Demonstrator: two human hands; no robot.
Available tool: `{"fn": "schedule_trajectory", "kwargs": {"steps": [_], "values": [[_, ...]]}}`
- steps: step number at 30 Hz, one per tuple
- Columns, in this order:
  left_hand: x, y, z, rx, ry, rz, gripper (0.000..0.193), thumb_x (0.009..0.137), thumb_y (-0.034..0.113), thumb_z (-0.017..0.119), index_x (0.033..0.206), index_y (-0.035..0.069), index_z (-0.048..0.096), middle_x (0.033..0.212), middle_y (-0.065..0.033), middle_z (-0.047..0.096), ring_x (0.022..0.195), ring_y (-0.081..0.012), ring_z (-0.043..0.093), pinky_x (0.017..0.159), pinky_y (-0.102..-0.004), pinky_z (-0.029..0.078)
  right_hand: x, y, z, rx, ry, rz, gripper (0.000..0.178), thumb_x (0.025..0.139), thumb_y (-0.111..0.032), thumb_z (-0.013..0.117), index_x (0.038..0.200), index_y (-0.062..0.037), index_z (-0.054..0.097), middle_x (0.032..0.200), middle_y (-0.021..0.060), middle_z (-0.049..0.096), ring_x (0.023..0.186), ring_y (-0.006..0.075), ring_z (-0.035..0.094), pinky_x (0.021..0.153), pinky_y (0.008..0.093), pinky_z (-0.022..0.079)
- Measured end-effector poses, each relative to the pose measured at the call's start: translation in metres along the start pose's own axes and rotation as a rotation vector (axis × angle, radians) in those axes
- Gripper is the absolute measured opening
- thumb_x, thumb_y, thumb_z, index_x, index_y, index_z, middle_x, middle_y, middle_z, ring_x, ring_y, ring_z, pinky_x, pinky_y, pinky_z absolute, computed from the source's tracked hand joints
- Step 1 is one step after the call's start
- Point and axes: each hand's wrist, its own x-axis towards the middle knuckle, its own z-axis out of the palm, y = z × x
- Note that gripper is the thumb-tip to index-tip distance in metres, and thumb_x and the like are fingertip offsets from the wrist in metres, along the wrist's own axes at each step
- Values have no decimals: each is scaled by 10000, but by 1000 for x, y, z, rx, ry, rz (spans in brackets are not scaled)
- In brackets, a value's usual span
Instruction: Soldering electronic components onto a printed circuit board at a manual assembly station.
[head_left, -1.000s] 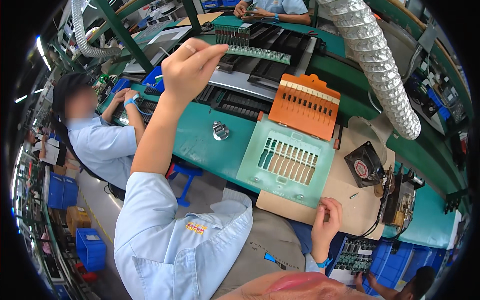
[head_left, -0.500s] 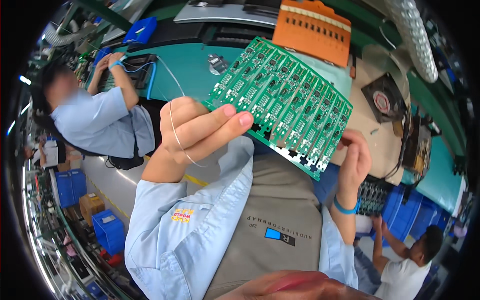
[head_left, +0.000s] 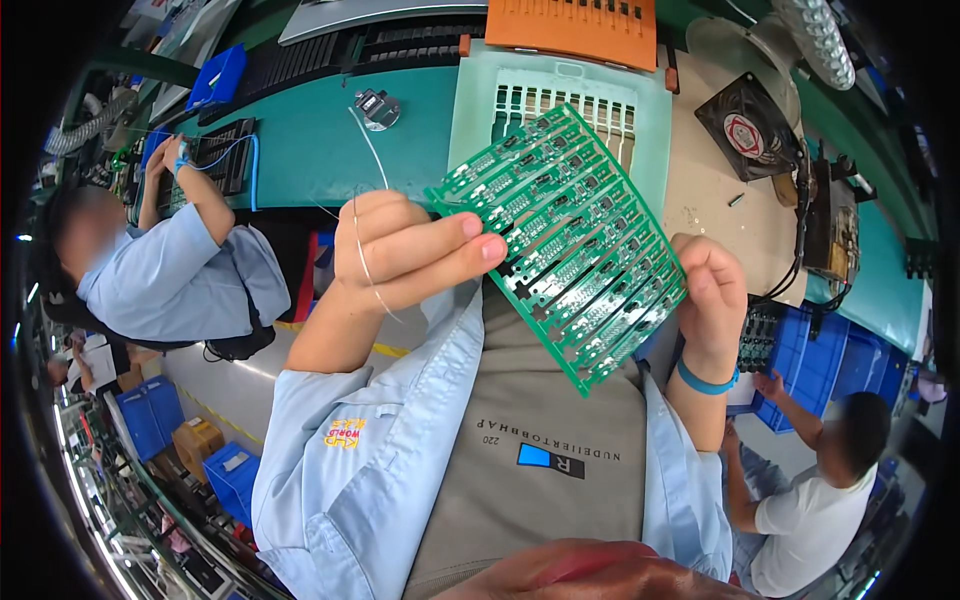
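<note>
A green circuit board panel [head_left: 575,245], divided into several narrow strips with small parts on them, is held up tilted in front of my chest. My left hand [head_left: 415,250] pinches its left edge, with two fingertips lying on top. A thin silvery wire [head_left: 362,250] also runs across the back of that hand, its upper end sticking up past the knuckles. At the panel's right corner, the curled fingers of my right hand [head_left: 712,290] grip the edge; the tips are partly hidden. A blue band [head_left: 708,380] circles the right wrist.
Beyond the panel lies a pale green slotted tray [head_left: 480,110] on the teal bench [head_left: 310,150], with an orange fixture [head_left: 575,30] behind. A small dark metal piece [head_left: 376,108] sits left; a black fan [head_left: 750,130] stands right. Co-workers [head_left: 180,260] [head_left: 820,500] sit on both sides.
The panel has turned clockwise, its right end coming lower and nearer to me. My right hand now meets its right corner. The view has shifted, showing more of the pale green tray.
</note>
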Motion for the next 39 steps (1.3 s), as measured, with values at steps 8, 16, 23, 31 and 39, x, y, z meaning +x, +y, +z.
{"fn": "schedule_trajectory", "kwargs": {"steps": [8,16,23,31,39], "values": [[-3,-16,22,-33,56,-65,228,788,59,809,993,159,804,1079,41,731,658,-72,481,561,-213,415,-5,0,0,44,-69,257,107,946,-103,658,890,-19,620,818,34,565,723,117,462,661,219,365],[-12,-36,39,1,128,-115,180,768,53,821,921,146,812,1011,30,748,576,-68,455,512,-200,399,0,6,7,66,-100,297,61,931,-48,663,896,-28,618,831,30,580,721,115,467,671,208,372],[-18,-40,42,48,117,-119,161,762,51,827,895,140,809,955,28,752,567,-66,477,506,-195,404,5,11,15,-41,23,340,39,950,-33,643,915,-32,627,844,30,601,735,109,495,681,209,401],[-25,-21,48,5,4,-54,194,760,13,831,905,135,795,926,25,730,599,-86,522,525,-221,418,30,11,-9,-143,344,269,77,1001,-76,601,959,-26,643,836,30,615,719,106,525,668,217,435],[-38,-10,56,33,-42,-14,140,800,65,793,922,133,779,910,22,740,599,-86,540,515,-211,430,56,0,1,-192,371,184,142,1029,-154,587,993,-27,642,827,27,613,703,102,526,651,216,434]]}}
